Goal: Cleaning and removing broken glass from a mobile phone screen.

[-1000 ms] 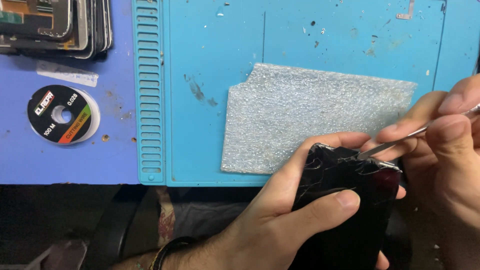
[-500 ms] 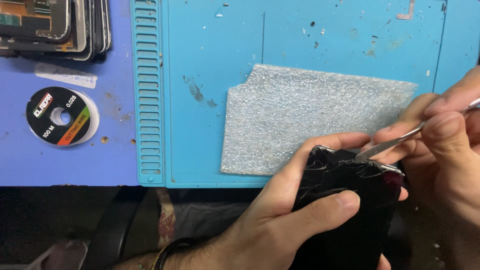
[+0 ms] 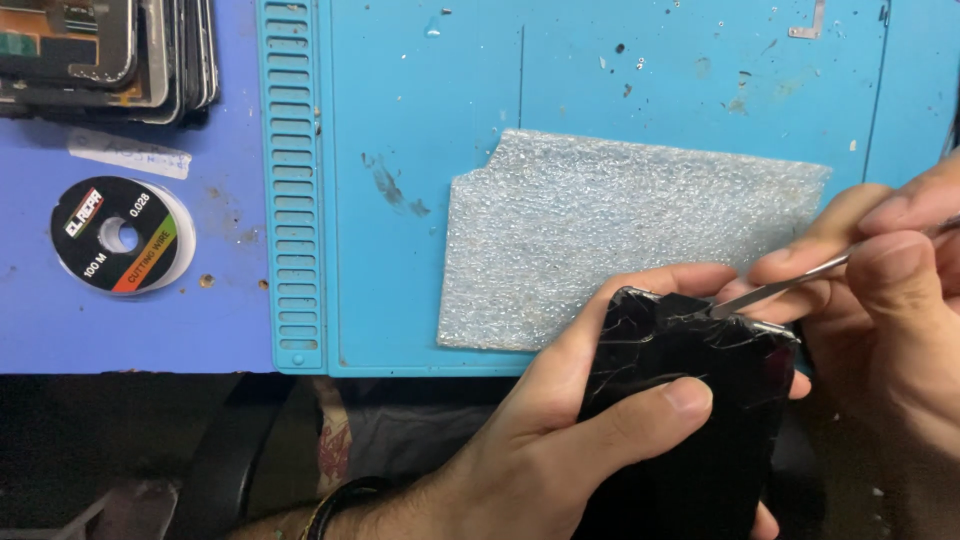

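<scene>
The left hand (image 3: 560, 440) is wrapping around a black phone (image 3: 690, 400) whose glossy glass face is cracked into a web of fine lines; the thumb is lying across the front and the fingers are curling over the top corner, so the grip is closed on the phone. The phone is sitting in front of the near edge of the table, just below a rough, pebbly sheet of grey-white foam (image 3: 610, 240) with one corner cut off. The right hand (image 3: 880, 300) is pinching a thin, flat metal pry tool (image 3: 790, 280) between thumb and fingertips, its grip closed on the tool, and the tip is touching the phone's upper edge beside the left fingertips. The foam is lying on a smooth turquoise work mat (image 3: 420, 120) with a ribbed strip of slots along its left side. Farther left, on the blue table (image 3: 40, 320), a round spool of cutting wire (image 3: 120, 235) is lying flat near a stack of phone frames (image 3: 110, 50)
</scene>
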